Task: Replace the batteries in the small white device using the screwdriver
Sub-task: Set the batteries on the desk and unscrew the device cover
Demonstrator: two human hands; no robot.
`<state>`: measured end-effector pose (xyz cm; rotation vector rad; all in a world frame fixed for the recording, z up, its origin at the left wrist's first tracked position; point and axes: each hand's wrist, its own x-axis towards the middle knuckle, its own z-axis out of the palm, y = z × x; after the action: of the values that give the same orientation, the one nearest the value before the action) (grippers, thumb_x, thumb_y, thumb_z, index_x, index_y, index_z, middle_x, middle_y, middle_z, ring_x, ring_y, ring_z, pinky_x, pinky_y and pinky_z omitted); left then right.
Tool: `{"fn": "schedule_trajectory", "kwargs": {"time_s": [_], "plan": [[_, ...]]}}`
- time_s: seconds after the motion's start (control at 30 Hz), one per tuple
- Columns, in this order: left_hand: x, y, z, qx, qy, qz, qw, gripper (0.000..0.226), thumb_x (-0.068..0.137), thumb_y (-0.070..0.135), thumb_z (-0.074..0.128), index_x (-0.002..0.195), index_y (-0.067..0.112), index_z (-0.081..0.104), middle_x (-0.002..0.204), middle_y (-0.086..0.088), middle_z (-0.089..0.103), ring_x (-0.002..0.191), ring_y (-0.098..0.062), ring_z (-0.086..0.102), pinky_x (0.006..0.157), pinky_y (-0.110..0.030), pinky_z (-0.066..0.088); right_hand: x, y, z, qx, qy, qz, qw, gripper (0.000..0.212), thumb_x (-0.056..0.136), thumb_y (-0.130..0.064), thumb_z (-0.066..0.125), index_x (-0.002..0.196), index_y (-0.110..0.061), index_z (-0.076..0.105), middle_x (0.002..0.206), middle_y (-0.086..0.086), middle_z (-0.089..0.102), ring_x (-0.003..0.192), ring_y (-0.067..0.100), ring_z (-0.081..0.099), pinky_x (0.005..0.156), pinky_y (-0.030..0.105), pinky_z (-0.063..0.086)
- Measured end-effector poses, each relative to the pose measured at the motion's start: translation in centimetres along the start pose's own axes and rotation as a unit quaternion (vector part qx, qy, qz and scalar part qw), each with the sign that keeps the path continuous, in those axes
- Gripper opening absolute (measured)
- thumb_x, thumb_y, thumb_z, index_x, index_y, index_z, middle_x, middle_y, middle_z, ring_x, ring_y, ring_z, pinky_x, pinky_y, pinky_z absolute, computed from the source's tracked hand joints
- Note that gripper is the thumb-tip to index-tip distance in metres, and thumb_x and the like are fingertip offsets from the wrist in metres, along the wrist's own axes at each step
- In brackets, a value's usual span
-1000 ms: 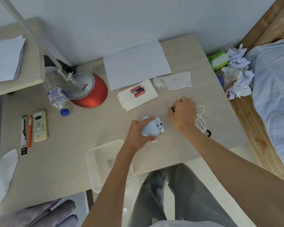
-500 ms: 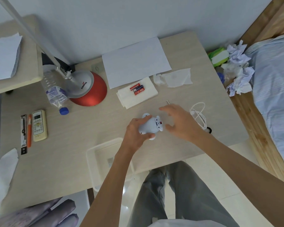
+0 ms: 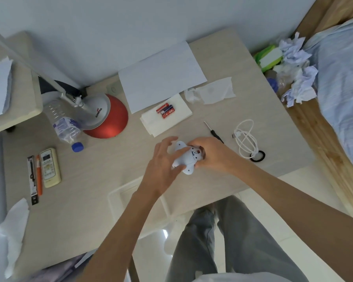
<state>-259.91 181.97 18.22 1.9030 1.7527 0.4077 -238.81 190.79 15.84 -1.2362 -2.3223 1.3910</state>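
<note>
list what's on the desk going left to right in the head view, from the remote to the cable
remote → water bottle → red lamp base → batteries → white device → screwdriver → white cable

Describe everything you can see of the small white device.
The small white device looks like smooth pale plastic: a rounded body with rounded lobes showing small dark holes, and a red-and-dark detail near one end. It is over the table. The left hand pinches its left side; the right hand grips its right end.
</note>
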Motion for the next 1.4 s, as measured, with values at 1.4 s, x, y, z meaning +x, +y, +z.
{"fn": "schedule_trajectory", "kwargs": {"time_s": [1.4], "plan": [[3.8,-1.5,-2.5,0.024,-0.218,0.100,0.971,0.062,0.096,0.037,0.080,0.151,0.034,0.052,0.127,0.004,0.030,0.102,-0.018,0.053,0.093,-0.028,0.056,1.0,0.7,-1.3,-0.043,-0.062,0.032,0.997,0.063,0.065,-0.032,0.093,0.121,-0.041,0.068,0.090,-0.021,0.071,0.074,0.000,0.067,0.073,0.035,0.061]]}}
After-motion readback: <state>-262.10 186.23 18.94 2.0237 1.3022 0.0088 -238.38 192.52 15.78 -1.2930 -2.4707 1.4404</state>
